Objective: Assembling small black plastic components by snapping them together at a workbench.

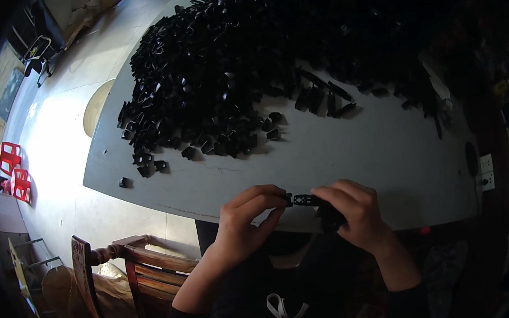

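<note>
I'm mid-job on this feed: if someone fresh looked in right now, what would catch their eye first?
First, the huge heap of small black plastic parts spread over the far half of the grey table. Next, at the near edge, the left hand and right hand meet on one small black part, pinched between their fingertips. Off to the left, red stools stand out on the pale floor, and a wooden chair sits beside the person.

Grey tabletop (350, 150), scuffed. Carried a large heap of small black plastic parts (216, 71) across far side. Strays (146, 165) scattered at heap's left edge, one lone piece (124, 182) near left rim. A few long black strips (328, 98) beside heap.
</note>
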Action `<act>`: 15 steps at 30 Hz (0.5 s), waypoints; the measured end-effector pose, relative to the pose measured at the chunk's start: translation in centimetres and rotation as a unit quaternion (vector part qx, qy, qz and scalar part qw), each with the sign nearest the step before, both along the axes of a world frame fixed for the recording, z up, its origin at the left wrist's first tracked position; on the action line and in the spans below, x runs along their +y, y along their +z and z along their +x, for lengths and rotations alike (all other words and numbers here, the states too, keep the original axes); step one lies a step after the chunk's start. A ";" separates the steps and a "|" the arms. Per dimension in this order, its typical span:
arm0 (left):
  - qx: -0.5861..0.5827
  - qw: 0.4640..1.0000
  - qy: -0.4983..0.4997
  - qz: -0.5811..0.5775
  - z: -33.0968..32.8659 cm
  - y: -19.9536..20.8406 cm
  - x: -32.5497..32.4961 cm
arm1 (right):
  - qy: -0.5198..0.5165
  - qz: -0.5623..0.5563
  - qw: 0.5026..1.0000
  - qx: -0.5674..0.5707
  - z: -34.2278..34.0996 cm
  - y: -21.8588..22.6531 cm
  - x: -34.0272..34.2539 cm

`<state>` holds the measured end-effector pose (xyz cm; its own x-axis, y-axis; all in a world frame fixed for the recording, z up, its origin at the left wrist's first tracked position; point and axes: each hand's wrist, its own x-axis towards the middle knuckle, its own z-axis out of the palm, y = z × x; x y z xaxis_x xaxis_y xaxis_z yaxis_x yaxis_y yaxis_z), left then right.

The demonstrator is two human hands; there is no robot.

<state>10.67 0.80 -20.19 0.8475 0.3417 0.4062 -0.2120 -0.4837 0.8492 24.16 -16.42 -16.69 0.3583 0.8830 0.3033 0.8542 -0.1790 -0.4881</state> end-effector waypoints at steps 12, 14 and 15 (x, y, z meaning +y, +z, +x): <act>0.022 0.999 -0.035 0.025 -1.3 1.0 -0.9 | 0.023 0.002 0.997 -0.075 -1.2 0.8 -1.4; 0.027 0.999 -0.039 0.018 -1.4 1.0 -1.0 | 0.025 0.000 0.996 -0.081 -1.3 1.0 -1.5; 0.033 0.999 -0.042 0.011 -1.4 1.0 -1.1 | 0.024 0.000 0.996 -0.080 -1.3 0.9 -1.5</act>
